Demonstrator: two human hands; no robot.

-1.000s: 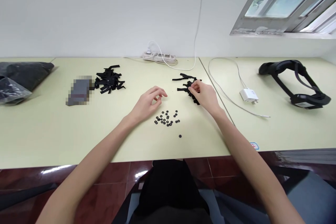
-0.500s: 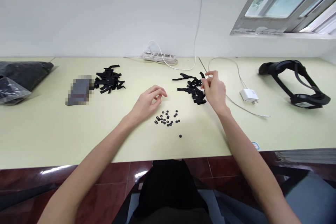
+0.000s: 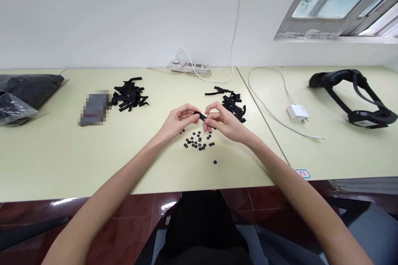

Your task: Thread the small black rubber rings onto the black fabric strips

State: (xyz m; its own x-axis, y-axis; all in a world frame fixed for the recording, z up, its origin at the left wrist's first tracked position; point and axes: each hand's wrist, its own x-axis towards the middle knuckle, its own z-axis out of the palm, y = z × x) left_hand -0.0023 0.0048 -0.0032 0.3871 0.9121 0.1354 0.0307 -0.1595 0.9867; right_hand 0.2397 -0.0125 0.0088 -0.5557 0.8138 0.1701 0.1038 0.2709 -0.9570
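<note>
Between my hands a short black fabric strip [image 3: 201, 116] is stretched out above the table. My left hand [image 3: 180, 121] pinches its left end between thumb and fingers. The other end is pinched by my right hand [image 3: 221, 121]. Below them several small black round washers or buttons [image 3: 195, 145] lie scattered, with a single one [image 3: 215, 162] nearer the front edge. Just behind my right hand is a loose pile of black strips [image 3: 231, 101]. Another, denser pile of black strips [image 3: 129, 94] sits farther left.
A blurred-out grey item [image 3: 95, 107] and a black plastic bag [image 3: 29, 91] lie at left. By the wall is a power strip [image 3: 189, 67] with white cables. To the right are a white charger [image 3: 297, 112] and a black headset [image 3: 357, 99] on the pale table [image 3: 139, 174].
My right hand has come left from the right-hand pile with a strip. Both hands now meet above the scattered round pieces, and my left hand has closed on the strip.
</note>
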